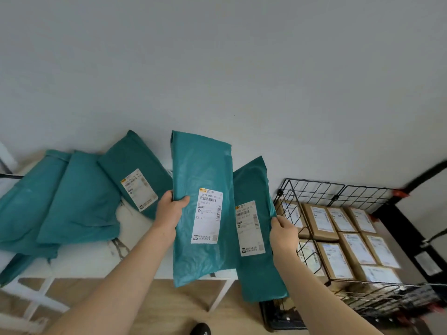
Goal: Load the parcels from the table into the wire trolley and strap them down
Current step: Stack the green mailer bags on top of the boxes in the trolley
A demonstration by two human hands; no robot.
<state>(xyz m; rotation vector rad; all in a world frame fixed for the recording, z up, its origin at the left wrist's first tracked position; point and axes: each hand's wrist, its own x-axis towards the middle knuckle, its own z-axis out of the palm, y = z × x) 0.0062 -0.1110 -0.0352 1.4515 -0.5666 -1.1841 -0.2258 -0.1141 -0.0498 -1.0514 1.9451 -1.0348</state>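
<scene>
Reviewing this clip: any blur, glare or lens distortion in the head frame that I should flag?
Head view: wide-angle bending toward the edges; the wire trolley smears at its near right corner; the front teal parcel, gripped by the left hand, shows mild sheen yet a sharp label; light is soft, without hard shadows.

I count five teal mailer parcels [203, 165], maybe sixth under pile; nine labelled cardboard boxes [319, 221]; one wire trolley [314, 181]; one surface [96, 259].

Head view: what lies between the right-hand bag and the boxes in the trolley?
The right hand, gripping the bag by its edge, and the trolley side wall of wire; nothing else before the boxes, per the head view.
</scene>
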